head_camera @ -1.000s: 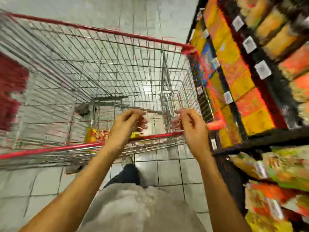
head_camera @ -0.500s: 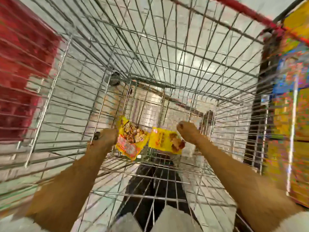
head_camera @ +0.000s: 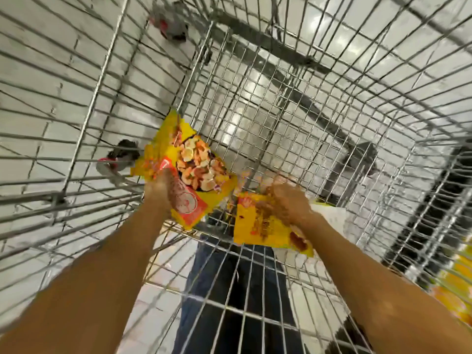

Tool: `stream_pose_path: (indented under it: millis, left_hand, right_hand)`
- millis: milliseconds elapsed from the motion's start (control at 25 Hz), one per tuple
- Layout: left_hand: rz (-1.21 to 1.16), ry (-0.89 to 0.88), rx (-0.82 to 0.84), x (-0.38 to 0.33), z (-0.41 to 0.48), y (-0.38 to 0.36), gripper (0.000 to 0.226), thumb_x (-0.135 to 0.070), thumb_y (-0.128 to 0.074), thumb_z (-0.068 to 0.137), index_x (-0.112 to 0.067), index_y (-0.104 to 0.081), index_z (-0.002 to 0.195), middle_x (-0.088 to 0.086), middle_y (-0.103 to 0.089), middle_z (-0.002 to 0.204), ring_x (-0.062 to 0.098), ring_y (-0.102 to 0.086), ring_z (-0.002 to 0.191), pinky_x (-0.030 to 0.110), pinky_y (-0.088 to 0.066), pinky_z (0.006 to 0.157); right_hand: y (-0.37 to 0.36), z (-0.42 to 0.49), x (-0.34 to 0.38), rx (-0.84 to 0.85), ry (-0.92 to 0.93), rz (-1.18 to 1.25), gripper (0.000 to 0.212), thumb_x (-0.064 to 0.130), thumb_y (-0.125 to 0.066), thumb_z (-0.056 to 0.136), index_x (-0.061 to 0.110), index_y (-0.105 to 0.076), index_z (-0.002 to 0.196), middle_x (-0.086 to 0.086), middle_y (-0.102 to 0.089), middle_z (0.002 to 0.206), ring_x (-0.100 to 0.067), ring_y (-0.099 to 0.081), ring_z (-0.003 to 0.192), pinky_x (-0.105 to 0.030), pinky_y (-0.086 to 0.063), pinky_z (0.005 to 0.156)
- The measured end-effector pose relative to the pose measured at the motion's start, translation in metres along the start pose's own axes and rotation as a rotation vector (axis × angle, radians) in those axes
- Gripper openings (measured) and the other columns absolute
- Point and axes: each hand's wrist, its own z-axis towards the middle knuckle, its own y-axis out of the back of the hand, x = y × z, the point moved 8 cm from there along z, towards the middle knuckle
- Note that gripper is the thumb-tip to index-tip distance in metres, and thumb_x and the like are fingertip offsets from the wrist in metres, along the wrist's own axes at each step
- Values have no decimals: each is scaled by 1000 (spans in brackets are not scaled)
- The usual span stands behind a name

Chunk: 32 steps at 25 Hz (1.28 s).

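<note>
I look straight down into a wire shopping cart [head_camera: 301,129], both arms reaching deep inside. My left hand [head_camera: 159,189] grips a yellow snack packet [head_camera: 196,164] with a food picture and a red label, lifted and tilted above the cart bottom. My right hand [head_camera: 286,203] is blurred and rests on a second yellow packet [head_camera: 258,227] that lies near the cart's near end; its fingers appear curled on the packet's top edge. A white sheet [head_camera: 332,217] shows just right of that packet.
Wire walls [head_camera: 84,129] close in on all sides. Cart wheels [head_camera: 120,155] and white floor tiles show through the mesh. My dark trousers [head_camera: 229,290] are visible below the cart. Yellow shelf goods [head_camera: 457,284] sit at the right edge.
A second ago both hands held the cart's red handle. They have since reached down into the basket; the left hand has lifted its packet higher, and the view has leaned closer.
</note>
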Motion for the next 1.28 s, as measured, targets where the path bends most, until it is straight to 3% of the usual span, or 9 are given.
stream_pose_path:
  millis: [80,240,440,640,720,840,1000,1120,1280]
  left_hand:
    - [-4,-33,12,-3,1,-1,47,-37,-58,90,-11,-49,129,13,-58,123,28,-59,105,53,-44,100]
    - [-73,-95,17,-28,-7,-12,38,-35,-64,86,-13,-55,116,18,-57,130,25,-58,101,55,-46,97]
    - [279,-524,-74,-108,-63,-44,52,-45,-68,80,-7,-61,116,15,-68,110,27,-65,100,44,-50,92]
    - [289,-719,18,-188,-172,-59,31,-47,-57,88,-21,-60,72,-1,-66,77,13,-63,77,30,-50,75]
    - [299,-893,87,-227,-240,-62,21,-38,-57,91,-24,-58,75,-9,-59,67,-5,-58,62,13,-45,64]
    - [496,-1184,166,-273,-368,-73,23,-35,-63,86,-20,-53,72,-5,-48,57,2,-47,52,10,-35,49]
    - [438,-1337,452,-292,-511,-91,27,-27,-58,90,-20,-51,65,-8,-55,58,1,-47,55,7,-32,45]
    - [342,-1404,763,-271,-618,-106,20,-25,-54,92,-28,-56,72,-25,-62,55,-13,-53,51,3,-38,49]
    - [295,-1472,1009,-210,-726,-125,18,-20,-53,94,-23,-60,77,-14,-66,69,-3,-59,68,22,-49,67]
  right_hand:
    - [-11,-8,-3,54,88,-143,46,54,-52,86,15,-58,109,-11,-63,107,-32,-58,103,-39,-42,86]
    - [12,-18,-44,-28,-77,216,14,27,-51,94,13,-56,94,-8,-55,86,-22,-54,74,-40,-50,72]
    - [90,-51,-76,-466,-281,815,34,38,-45,97,17,-53,72,1,-56,57,1,-51,36,-16,-40,39]
    - [198,-138,-71,-902,-334,1224,36,42,-39,97,16,-52,78,-22,-67,84,-39,-68,73,-49,-56,65]
    - [251,-197,-52,-1112,-213,1271,32,35,-40,99,14,-49,78,-4,-67,69,-14,-69,55,-26,-56,51]
    - [313,-320,-11,-1383,-41,1144,27,21,-43,99,18,-50,73,9,-53,55,14,-54,46,-2,-38,43]
    - [320,-460,12,-1620,15,1133,20,28,-46,96,17,-55,82,7,-56,64,8,-50,50,-17,-42,48]
    - [295,-563,16,-1830,14,1172,26,26,-44,98,14,-56,79,3,-55,63,10,-52,48,-9,-43,45]
    - [235,-699,10,-2166,-133,1040,28,31,-43,96,20,-57,74,12,-59,57,12,-51,54,-7,-39,50]
